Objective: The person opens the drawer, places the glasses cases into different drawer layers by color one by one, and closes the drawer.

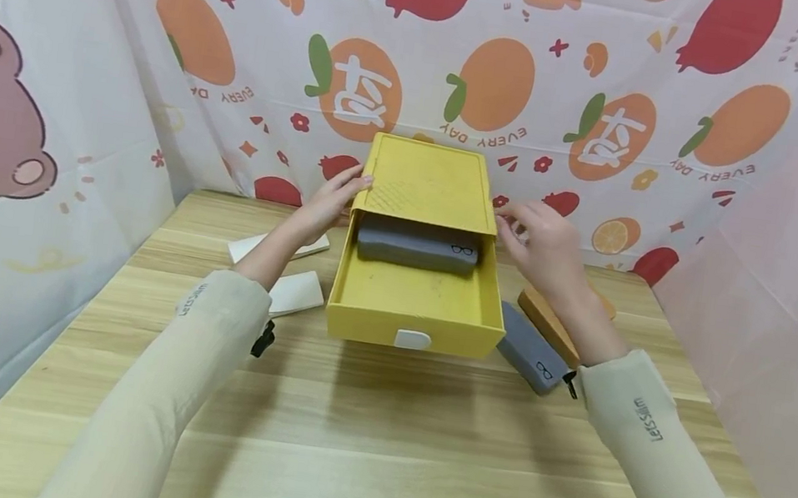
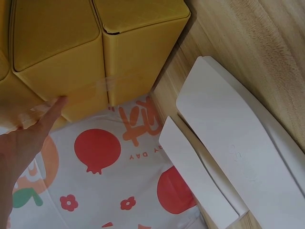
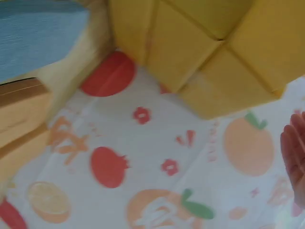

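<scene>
Steadying the box (image 1: 427, 179) at twelve o'clock seems in hand, left hand (image 1: 327, 204) straight-fingered against its ten, right hand (image 1: 549, 242) relaxed near its two, contact unclear, and the drawer (image 1: 409, 291), jutting toward six with a case (image 1: 407, 246) inside, probably calls for an inward push

Yellow rectangular storage box (image 1: 426, 181) stands on wood-grain bench (image 1: 354, 479), yellow white-tabbed drawer (image 1: 362, 325) pulled partly out, grey oblong glasses-printed case (image 1: 410, 249) lying crosswise inside.

The head view looks forward and down from above; nearer, both wrist views share the yellow box (image 1: 429, 181), left's at 11 o'clock, right's at 1.
</scene>
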`<state>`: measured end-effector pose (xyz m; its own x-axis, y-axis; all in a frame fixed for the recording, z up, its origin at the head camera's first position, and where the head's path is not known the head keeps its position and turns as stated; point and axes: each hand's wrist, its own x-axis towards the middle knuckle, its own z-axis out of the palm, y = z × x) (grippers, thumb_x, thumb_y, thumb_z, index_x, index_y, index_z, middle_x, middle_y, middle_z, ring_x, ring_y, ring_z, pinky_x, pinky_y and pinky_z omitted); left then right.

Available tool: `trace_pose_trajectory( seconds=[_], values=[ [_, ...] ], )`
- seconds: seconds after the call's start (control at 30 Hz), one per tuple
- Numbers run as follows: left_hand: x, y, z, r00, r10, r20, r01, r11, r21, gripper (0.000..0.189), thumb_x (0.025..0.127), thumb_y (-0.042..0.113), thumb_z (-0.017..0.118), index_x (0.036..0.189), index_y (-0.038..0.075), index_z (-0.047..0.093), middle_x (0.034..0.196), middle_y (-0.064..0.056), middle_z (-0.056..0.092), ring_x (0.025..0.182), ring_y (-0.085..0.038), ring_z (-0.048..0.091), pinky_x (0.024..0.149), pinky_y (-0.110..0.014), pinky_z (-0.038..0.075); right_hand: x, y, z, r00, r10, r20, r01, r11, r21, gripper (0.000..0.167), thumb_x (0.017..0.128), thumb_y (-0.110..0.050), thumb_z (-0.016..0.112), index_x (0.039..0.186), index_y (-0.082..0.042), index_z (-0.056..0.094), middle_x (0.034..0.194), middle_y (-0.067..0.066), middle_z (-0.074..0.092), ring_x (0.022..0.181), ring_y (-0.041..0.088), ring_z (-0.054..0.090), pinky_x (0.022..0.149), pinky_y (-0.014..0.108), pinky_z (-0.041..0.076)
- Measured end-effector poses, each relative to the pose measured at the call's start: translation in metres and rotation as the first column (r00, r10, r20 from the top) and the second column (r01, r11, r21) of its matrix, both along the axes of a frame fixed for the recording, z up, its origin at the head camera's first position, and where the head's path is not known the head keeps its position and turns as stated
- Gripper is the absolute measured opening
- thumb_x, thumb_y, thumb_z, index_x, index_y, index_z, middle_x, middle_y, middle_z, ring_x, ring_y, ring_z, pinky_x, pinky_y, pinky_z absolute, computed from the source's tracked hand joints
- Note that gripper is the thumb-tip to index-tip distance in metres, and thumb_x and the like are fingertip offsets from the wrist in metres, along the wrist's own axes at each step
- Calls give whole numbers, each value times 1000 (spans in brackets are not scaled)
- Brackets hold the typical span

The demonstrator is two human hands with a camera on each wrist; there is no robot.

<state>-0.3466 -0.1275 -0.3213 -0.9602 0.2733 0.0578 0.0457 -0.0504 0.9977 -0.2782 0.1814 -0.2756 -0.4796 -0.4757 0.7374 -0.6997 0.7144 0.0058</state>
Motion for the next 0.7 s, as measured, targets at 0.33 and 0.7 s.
trace_pose_trajectory(
  seconds=[0.33,0.7],
  values=[
    [1,-1,1,1000,14,6,-14,1000,-5,65,94,35,47,148,17,16,131,-19,42,86,-15,59,70,-27,51,-11,36,-69,764,-389,514,210,904,371,26,89,-22,55,108,-7,64,97,11,63,82,27,59,66,42,48],
    [3,-1,1,1000,5,-5,-5,1000,-22,64,95,37,46,148,19,16,136,-16,39,99,-21,55,74,-30,50,9,50,-132,552,-554,624,203,814,544,71,86,-34,63,139,1,32,129,28,40,110,45,43,82,57,40]
  ],
)
